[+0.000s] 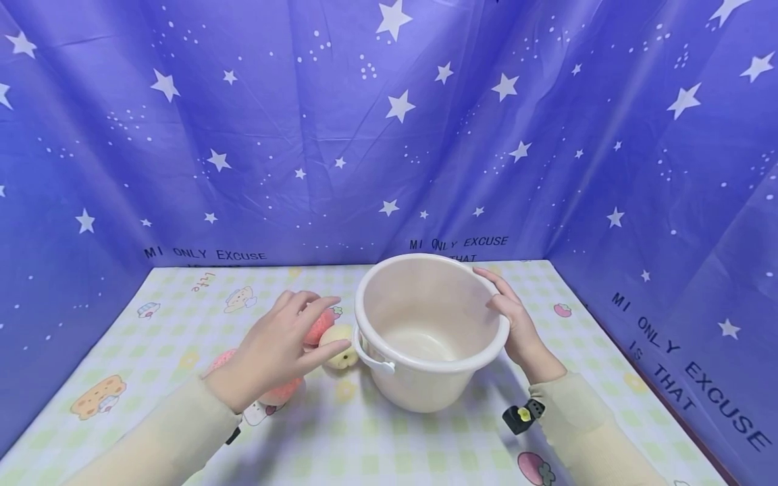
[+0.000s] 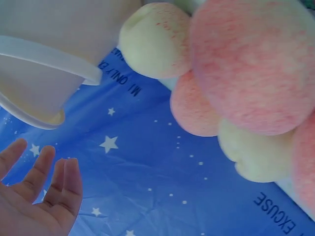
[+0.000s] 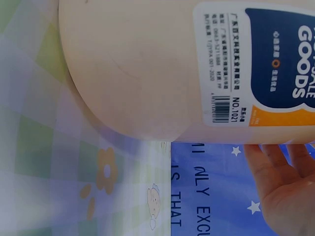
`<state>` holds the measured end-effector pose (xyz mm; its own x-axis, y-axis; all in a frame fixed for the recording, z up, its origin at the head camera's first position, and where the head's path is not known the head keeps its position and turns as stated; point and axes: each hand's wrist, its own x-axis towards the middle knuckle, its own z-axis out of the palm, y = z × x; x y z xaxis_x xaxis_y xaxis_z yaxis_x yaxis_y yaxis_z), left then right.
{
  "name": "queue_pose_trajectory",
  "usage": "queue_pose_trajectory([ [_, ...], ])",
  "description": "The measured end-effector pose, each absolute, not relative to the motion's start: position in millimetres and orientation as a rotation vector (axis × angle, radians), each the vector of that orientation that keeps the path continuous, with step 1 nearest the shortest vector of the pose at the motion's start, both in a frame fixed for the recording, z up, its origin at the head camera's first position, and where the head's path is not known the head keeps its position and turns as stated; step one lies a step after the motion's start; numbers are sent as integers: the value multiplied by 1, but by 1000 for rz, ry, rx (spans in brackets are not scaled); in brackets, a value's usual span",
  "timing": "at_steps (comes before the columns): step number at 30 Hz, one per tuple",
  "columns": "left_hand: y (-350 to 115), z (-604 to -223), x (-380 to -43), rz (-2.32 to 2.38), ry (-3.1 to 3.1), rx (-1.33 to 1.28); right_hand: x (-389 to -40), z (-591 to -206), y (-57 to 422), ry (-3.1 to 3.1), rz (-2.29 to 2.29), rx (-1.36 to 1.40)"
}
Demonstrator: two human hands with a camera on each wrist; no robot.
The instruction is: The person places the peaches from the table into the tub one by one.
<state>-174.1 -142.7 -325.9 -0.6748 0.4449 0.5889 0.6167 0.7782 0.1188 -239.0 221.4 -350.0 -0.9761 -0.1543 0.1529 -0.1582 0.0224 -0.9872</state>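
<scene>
Sleeves (image 1: 154, 435) with white bucket (image 1: 419, 386) between both hands' fingers.
Left hand (image 1: 273, 347): fingers spread beside peach-like fruits (image 2: 253, 64); right hand (image 1: 519, 327): gripping the bucket's rim. Bucket steadied; fruits lie outside, none visible inside.

The left hand (image 1: 267, 351), thumb and fingers apart, is poised over a pale fruit (image 1: 333, 333) and several pink fruits (image 1: 283, 391), just left of a white bucket (image 1: 419, 391) whose handle (image 1: 372, 362) lies at its left side. The right hand (image 1: 521, 331) holds the bucket's right rim. A checked tablecloth (image 1: 437, 449) lies beneath; a starry blue-purple curtain (image 1: 340, 101) hangs behind.
</scene>
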Motion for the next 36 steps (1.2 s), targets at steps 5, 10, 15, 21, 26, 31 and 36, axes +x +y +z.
queue_pose_trajectory([
  [5,-149,-333,-171,-420,-2497,-730,-239,-350,222,-2250,2160,336],
  [10,-153,-336,-169,-408,-2550,-698,-238,-350,222,-2254,2163,318],
  [15,-156,-339,-169,-413,-2581,-680,-238,-350,222,-2251,2161,319],
  [21,-162,-342,-165,-430,-2657,-624,-239,-351,222,-2253,2153,325],
  [26,-167,-343,-163,-423,-2760,-540,-239,-350,221,-2256,2150,330],
  [31,-172,-346,-163,-398,-2788,-520,-239,-350,221,-2258,2149,329],
  [36,-176,-350,-162,-355,-2818,-527,-239,-350,221,-2257,2150,327],
])
